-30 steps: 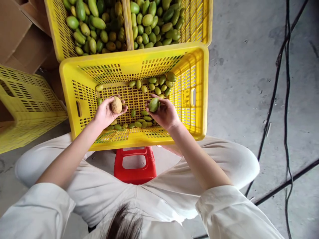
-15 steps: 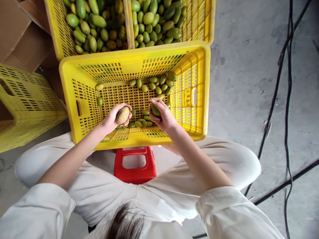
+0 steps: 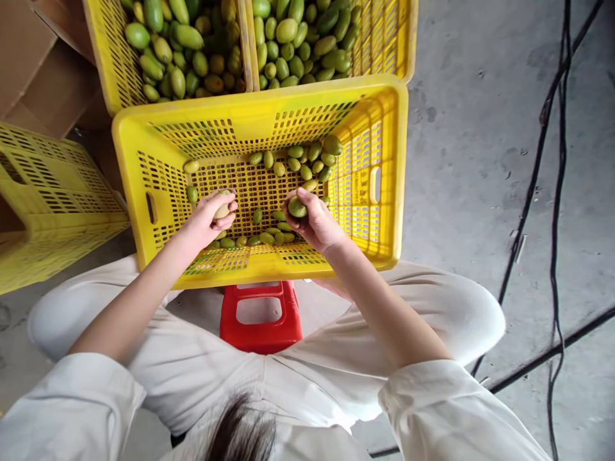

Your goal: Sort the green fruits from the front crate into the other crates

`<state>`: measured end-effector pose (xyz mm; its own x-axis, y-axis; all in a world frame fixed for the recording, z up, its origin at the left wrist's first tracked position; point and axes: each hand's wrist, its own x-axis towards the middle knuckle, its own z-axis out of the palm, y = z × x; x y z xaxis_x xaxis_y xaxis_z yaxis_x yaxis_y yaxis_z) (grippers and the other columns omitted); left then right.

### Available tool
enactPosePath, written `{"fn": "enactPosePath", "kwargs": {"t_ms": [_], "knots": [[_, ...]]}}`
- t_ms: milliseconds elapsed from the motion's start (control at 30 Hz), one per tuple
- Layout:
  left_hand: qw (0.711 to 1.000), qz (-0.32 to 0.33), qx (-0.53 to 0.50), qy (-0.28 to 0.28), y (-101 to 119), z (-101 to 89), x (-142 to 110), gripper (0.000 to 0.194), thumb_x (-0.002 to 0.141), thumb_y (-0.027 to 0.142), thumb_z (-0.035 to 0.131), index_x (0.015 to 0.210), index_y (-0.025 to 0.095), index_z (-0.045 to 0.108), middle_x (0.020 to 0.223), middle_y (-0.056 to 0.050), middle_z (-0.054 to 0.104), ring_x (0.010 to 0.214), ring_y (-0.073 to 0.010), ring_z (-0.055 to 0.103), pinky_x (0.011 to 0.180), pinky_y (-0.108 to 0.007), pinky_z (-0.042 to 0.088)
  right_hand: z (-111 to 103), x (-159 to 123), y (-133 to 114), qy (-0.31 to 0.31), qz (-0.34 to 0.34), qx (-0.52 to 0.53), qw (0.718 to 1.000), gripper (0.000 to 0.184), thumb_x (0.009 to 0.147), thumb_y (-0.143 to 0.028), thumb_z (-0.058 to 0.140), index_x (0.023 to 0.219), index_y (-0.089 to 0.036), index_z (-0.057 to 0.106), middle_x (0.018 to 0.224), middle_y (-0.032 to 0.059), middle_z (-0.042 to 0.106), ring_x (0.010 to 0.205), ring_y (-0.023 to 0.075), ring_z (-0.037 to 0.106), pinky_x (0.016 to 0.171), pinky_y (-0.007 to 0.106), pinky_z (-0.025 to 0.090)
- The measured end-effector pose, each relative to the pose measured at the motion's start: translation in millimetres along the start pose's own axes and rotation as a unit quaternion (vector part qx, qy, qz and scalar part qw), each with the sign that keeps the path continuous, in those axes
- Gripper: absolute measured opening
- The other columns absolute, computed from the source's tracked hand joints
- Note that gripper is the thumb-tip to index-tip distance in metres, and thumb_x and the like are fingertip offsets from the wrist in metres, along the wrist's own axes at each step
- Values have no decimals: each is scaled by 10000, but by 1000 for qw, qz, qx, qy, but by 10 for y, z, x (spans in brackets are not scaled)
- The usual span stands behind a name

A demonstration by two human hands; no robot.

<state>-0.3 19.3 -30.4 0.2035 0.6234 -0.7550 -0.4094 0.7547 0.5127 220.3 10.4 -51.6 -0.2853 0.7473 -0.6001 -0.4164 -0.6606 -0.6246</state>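
Over the left side of the yellow plastic crate point(image 3: 259, 276), my left hand point(image 3: 204, 216) is closed round a tan oval fruit point(image 3: 221, 212); its fingers cover much of it. A bit of green shows at the fingertips, too small to make out. My right hand point(image 3: 317, 221) grips a green oval fruit point(image 3: 297, 206), with the thumb on top, towards the crate's right side. Below both hands, several green fruits point(image 3: 267, 237) lie along the near edge of the crate floor. More green fruits point(image 3: 314, 152) are grouped in the far right part.
Behind stands another yellow crate point(image 3: 410, 38), its fruit heaped on both sides of a divider. At the left are a yellow crate point(image 3: 62, 192) and cardboard point(image 3: 24, 51). A red stool point(image 3: 262, 333) is between my legs. Black cables point(image 3: 533, 166) cross the floor at right.
My left hand has moved left and slightly away from me, turning so that its fingers cover more of the tan fruit. In my right hand, the green fruit has turned with its end upward.
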Motion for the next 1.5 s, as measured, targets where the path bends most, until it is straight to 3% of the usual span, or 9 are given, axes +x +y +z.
{"fn": "enactPosePath", "kwargs": {"t_ms": [133, 300, 533, 700, 967, 1100, 1267, 1367, 1500], "knots": [[997, -65, -32, 19, 2, 16, 17, 169, 848, 303, 547, 784, 148, 567, 558, 31, 514, 309, -30, 331, 302, -163, 205, -48, 50, 15, 55, 53, -13, 997, 441, 860, -598, 543, 645, -215, 511, 569, -1, 477, 458, 98, 408, 349, 220, 245], [996, -52, -53, 55, 14, 49, 15, 128, 848, 272, 524, 843, 151, 567, 764, -67, 671, 639, -167, 674, 502, -237, 512, -74, 58, -27, 21, 92, 1, 996, 355, 884, -505, 554, 700, -202, 571, 630, 29, 555, 509, 107, 441, 366, 208, 267], [999, 27, -13, -38, 101, 44, -53, 145, 823, 294, 639, 804, 202, 529, 563, 64, 486, 339, -32, 361, 296, -138, 161, -8, -33, -136, -63, 50, 58, 995, 301, 831, -493, 683, 982, -251, 585, 738, -29, 570, 557, 96, 475, 435, 185, 359], [996, 40, 60, -55, 32, 30, -39, 202, 852, 353, 590, 753, 180, 561, 493, 39, 485, 316, -49, 341, 291, -153, 206, -55, 26, -116, 35, 31, 45, 998, 277, 877, -475, 603, 794, -214, 560, 627, -24, 519, 536, 96, 464, 438, 182, 379], [991, -43, -81, 97, 63, 19, 51, 306, 961, 358, 461, 764, 146, 560, 604, -33, 599, 517, -107, 595, 474, -189, 482, -89, 52, -47, 52, 34, 28, 998, 201, 793, -377, 667, 783, -202, 570, 719, -8, 588, 539, 84, 484, 397, 177, 328], [986, 41, -148, 69, 182, 95, -41, 184, 941, 288, 555, 805, 166, 540, 754, -18, 651, 669, -97, 658, 673, -226, 556, -83, 34, -112, 65, 16, 75, 995, 169, 817, -363, 631, 909, -228, 588, 777, -15, 589, 654, 113, 574, 528, 213, 475], [990, 57, -125, 15, 257, 103, -117, 276, 928, 214, 571, 676, 180, 463, 492, 78, 439, 403, -26, 461, 423, -130, 393, -38, -4, -189, 15, -44, 129, 991, 203, 777, -222, 660, 933, -275, 541, 825, -21, 627, 788, 160, 628, 640, 290, 554], [998, 24, -53, 6, 214, 47, -84, 389, 912, 402, 594, 615, 189, 461, 395, 84, 320, 302, -47, 344, 322, -169, 268, -23, -24, -150, -26, -37, 129, 991, 261, 752, -203, 721, 897, -268, 513, 834, -41, 610, 698, 110, 595, 541, 217, 500], [1000, -21, 4, 4, 87, 22, -32, 551, 884, 637, 499, 559, 192, 484, 352, 40, 349, 285, -93, 372, 311, -213, 270, -36, -21, -28, -32, 22, 91, 995, 355, 718, -273, 804, 799, -232, 461, 710, -70, 527, 486, 40, 433, 350, 122, 214]]}}
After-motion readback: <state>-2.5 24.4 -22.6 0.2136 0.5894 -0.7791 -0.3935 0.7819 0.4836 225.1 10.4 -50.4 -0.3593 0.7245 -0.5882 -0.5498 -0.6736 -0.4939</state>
